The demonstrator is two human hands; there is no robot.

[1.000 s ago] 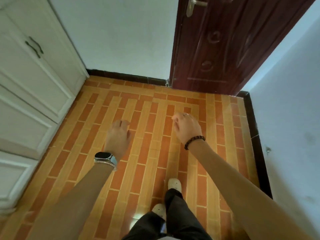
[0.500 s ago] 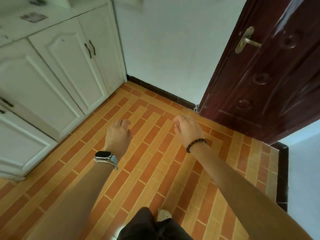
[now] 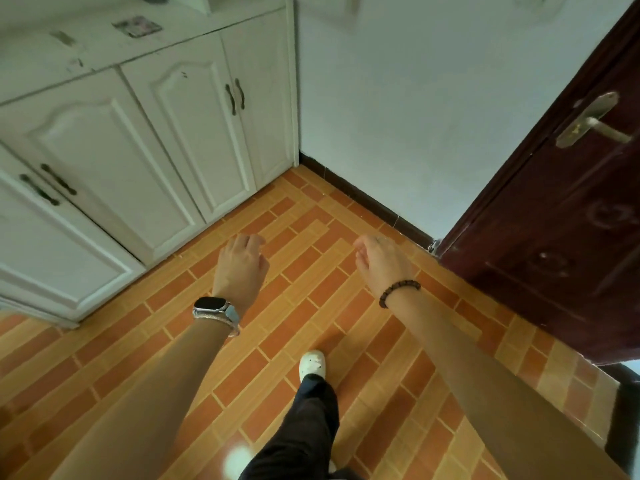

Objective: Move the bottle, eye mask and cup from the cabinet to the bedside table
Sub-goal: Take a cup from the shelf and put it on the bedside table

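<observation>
While both arms stretch out ahead above the tiled floor (image 3: 304,299), the hands hang in the air, each of them released and grasping nothing. The left hand (image 3: 240,268) shows its back to the camera, a watch (image 3: 214,306) strapped at the wrist, fingers drooping in a loose curl toward the tiles and touching nothing. The right hand (image 3: 382,265), with a bead bracelet (image 3: 398,291) round the wrist, is turned slightly on edge; its fingers lie together, only gently bent, slack and holding nothing. The two hands are well apart, with bare tiles between them.

Up on the left stands the white cabinet (image 3: 138,133), nearer the left hand than the right but not touched by either. Its panelled doors are closed, and a pair of dark handles (image 3: 237,95) sits side by side where two doors meet. On the cabinet's top lies a flat patterned thing (image 3: 138,26) with a few small dark marks beside it, all too blurred to name, so whether any of them is one of the things to be carried I cannot tell.

Beyond the hands a pale wall (image 3: 415,98) meets the floor, and at right a dark red door (image 3: 554,237) shows its brass lever (image 3: 595,123). Below, one white shoe (image 3: 312,363) pokes out from a dark trouser leg (image 3: 304,427).
</observation>
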